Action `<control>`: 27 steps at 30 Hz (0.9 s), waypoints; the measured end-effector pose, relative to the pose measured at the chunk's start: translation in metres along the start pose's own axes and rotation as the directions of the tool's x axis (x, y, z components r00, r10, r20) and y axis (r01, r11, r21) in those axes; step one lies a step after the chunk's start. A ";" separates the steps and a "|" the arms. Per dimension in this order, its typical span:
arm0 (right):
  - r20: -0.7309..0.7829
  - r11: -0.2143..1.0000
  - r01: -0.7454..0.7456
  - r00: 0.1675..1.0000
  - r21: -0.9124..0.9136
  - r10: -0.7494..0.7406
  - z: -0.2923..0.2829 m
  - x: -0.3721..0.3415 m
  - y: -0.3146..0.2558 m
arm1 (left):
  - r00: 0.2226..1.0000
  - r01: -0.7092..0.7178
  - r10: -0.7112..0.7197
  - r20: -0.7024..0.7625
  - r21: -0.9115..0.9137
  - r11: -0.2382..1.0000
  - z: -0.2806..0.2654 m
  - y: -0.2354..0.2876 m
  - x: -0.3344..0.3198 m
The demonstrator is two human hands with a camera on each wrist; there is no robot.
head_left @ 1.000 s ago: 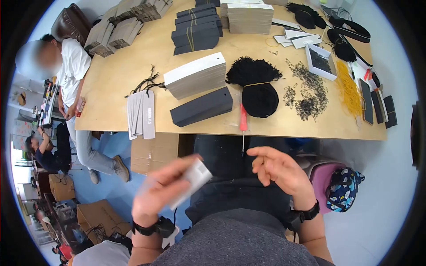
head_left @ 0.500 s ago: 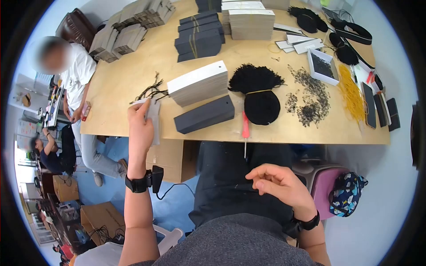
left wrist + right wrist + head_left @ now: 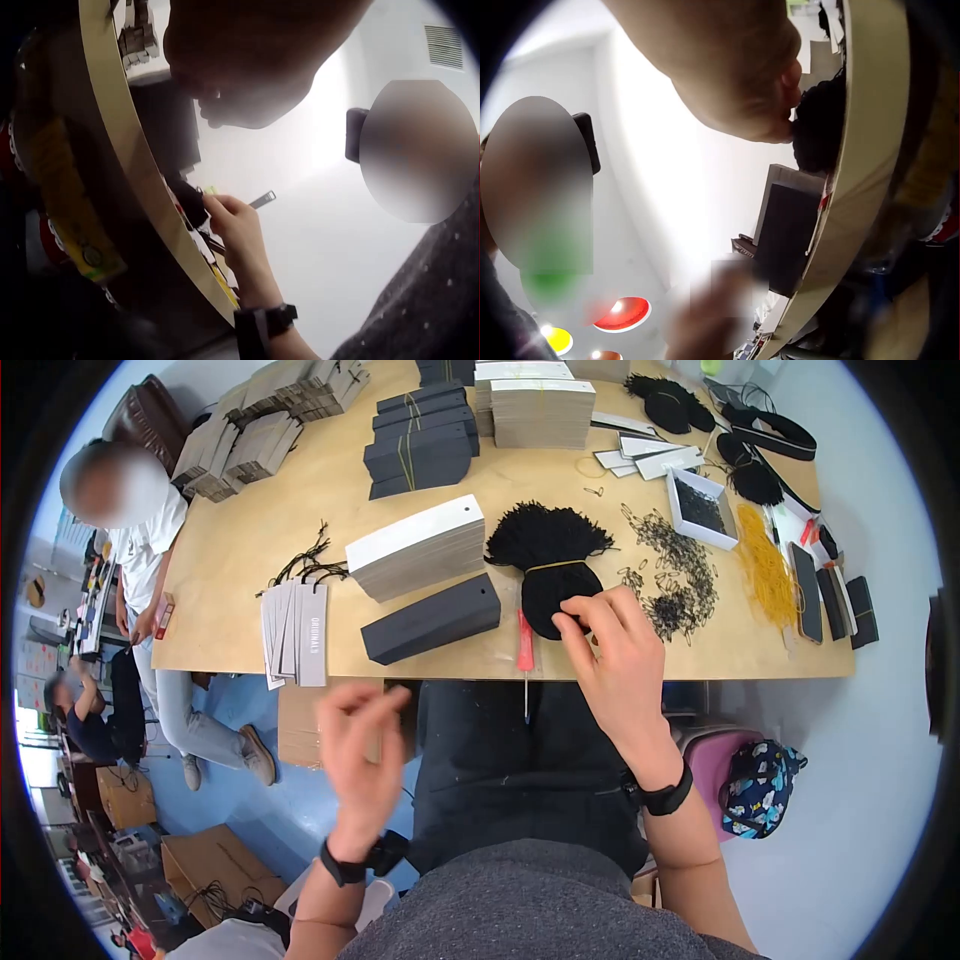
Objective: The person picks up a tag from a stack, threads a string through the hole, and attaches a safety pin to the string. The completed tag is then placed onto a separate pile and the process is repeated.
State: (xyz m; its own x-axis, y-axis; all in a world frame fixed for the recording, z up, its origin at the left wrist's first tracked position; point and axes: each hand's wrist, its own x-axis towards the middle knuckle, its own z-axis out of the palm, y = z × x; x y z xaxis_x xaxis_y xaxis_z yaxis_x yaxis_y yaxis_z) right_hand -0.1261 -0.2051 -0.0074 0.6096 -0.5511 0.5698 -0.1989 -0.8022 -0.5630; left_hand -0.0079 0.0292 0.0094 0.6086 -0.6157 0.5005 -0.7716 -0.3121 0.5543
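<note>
My right hand (image 3: 622, 670) is over the table's front edge, thumb and index fingertips pinched at the lower end of a black cord bundle (image 3: 550, 532) tied with a yellow band. In the right wrist view the fingertips meet the dark bundle (image 3: 821, 124). My left hand (image 3: 362, 755), blurred, hovers in front of the table with loosely bent fingers and nothing in it. Beyond it lie fanned grey hang tags (image 3: 312, 635) marked ORIGINALS, with knotted black strings. A stack of white-topped tags (image 3: 420, 550) and a black tag stack (image 3: 432, 622) stand between the tags and the bundle.
A red-handled awl-like tool (image 3: 525, 645) sticks out past the table edge. Loose black pins (image 3: 680, 585), a white box of pins (image 3: 702, 510) and yellow rubber bands (image 3: 765, 570) lie to the right. Banded black tags (image 3: 420, 445) stand behind. Another person (image 3: 150, 525) is at the left.
My left hand carried a tag to the fanned pile, let it go and drew back toward me. My right hand rose from my lap to the black cord bundle.
</note>
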 end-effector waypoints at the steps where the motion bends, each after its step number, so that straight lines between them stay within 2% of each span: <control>1: 0.011 0.999 -0.004 1.000 -0.043 0.004 0.002 0.001 0.001 | 0.999 0.016 -0.012 0.044 -0.087 0.996 0.007 0.007 -0.006; 2: 0.010 0.999 0.000 1.000 -0.045 0.000 0.002 0.001 0.000 | 0.996 0.034 -0.018 0.092 -0.176 0.984 0.014 0.013 -0.010; 3: 0.006 0.999 -0.006 1.000 -0.032 0.006 0.000 0.001 -0.001 | 0.996 0.032 -0.016 0.088 -0.180 0.983 0.017 0.018 -0.010; 5: 0.005 1.000 -0.008 1.000 -0.023 0.009 -0.005 -0.003 -0.005 | 0.924 0.257 -0.077 0.375 -0.460 0.850 0.019 0.030 -0.008; 6: 0.000 1.000 0.020 1.000 -0.015 -0.020 -0.011 -0.007 -0.011 | 0.924 0.257 -0.075 0.374 -0.463 0.849 0.021 0.036 -0.003; 7: -0.005 0.999 0.048 0.999 -0.005 -0.048 -0.017 -0.012 -0.016 | 0.804 0.526 -0.160 0.572 -0.560 0.640 0.024 0.041 0.006; 8: -0.006 0.999 0.050 0.999 -0.007 -0.050 -0.021 -0.016 -0.021 | 0.636 0.749 -0.168 0.753 -0.551 0.367 0.028 0.045 0.015; 9: 0.022 0.987 0.157 0.987 -0.012 -0.157 -0.026 -0.021 -0.025 | 0.596 0.789 -0.072 0.800 -0.565 0.242 0.038 0.040 0.018; 10: 0.050 0.965 0.263 0.964 -0.015 -0.262 -0.031 -0.026 -0.028 | 0.598 0.787 -0.069 0.799 -0.568 0.241 0.046 0.042 0.022; 11: 0.072 0.944 0.330 0.942 -0.023 -0.328 -0.034 -0.031 -0.033 | 0.568 0.822 -0.097 0.817 -0.561 0.098 0.055 0.044 0.025; 12: 0.072 0.944 0.328 0.943 -0.029 -0.326 -0.038 -0.037 -0.036 | 0.533 0.840 -0.118 0.838 -0.541 -0.047 0.062 0.048 0.030; 13: 0.122 0.934 0.358 0.926 0.011 -0.356 -0.041 -0.043 -0.039 | 0.491 0.854 -0.138 0.860 -0.506 -0.116 0.065 0.053 0.037; 15: 0.194 0.912 0.399 0.891 0.099 -0.411 -0.044 -0.055 -0.043 | 0.476 0.858 -0.121 0.871 -0.490 -0.157 0.071 0.046 0.043; 16: 0.281 0.907 0.403 0.863 0.122 -0.421 -0.048 -0.060 -0.046 | 0.464 0.857 -0.109 0.879 -0.477 -0.196 0.073 0.044 0.045; 17: 0.330 0.899 0.406 0.836 0.164 -0.438 -0.048 -0.067 -0.046 | 0.469 0.848 -0.143 0.872 -0.489 -0.204 0.072 0.048 0.048; 18: 0.376 0.890 0.407 0.807 0.206 -0.456 -0.045 -0.073 -0.045 | 0.466 0.850 -0.142 0.873 -0.487 -0.201 0.073 0.046 0.047; 22: 0.411 0.886 0.363 0.789 0.287 -0.456 -0.038 -0.081 -0.046 | 0.512 0.840 -0.149 0.846 -0.529 -0.119 0.073 0.040 0.039; 24: 0.329 0.917 0.274 0.871 0.290 -0.365 -0.041 -0.068 -0.045 | 0.523 0.838 -0.170 0.835 -0.540 -0.077 0.068 0.041 0.033; 26: 0.228 0.952 0.213 0.938 0.218 -0.262 -0.049 -0.055 -0.037 | 0.556 0.827 -0.213 0.804 -0.560 0.044 0.060 0.046 0.032; 27: 0.205 0.962 0.168 0.955 0.214 -0.212 -0.051 -0.049 -0.035 | 0.572 0.814 -0.209 0.794 -0.580 0.027 0.060 0.045 0.029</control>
State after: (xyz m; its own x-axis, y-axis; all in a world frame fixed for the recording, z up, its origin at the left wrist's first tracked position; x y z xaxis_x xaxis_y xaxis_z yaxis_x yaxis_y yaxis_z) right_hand -0.1880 -0.1617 0.0146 0.7820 -0.3090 0.5414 0.0753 -0.8153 -0.5741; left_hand -0.0358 -0.0460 0.0086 0.3619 -0.8610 -0.3573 0.5824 -0.0904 0.8079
